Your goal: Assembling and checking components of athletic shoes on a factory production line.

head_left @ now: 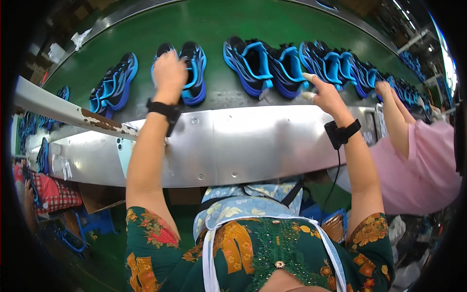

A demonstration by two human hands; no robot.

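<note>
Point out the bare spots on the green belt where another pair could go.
Bare belt runs along the far side beyond all the shoes. A gap lies between the pair under the left hand and the next pair. Rightward, past the right hand, shoes crowd together.

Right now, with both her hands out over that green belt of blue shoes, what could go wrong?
The left hand rests on one shoe of a pair near the belt's front edge; a clumsy pull might tip it off onto the metal ledge. The right hand reaches toward tightly packed shoes, so neighbours could get knocked askew. A co-worker's hand works close by; the two might bump.
</note>
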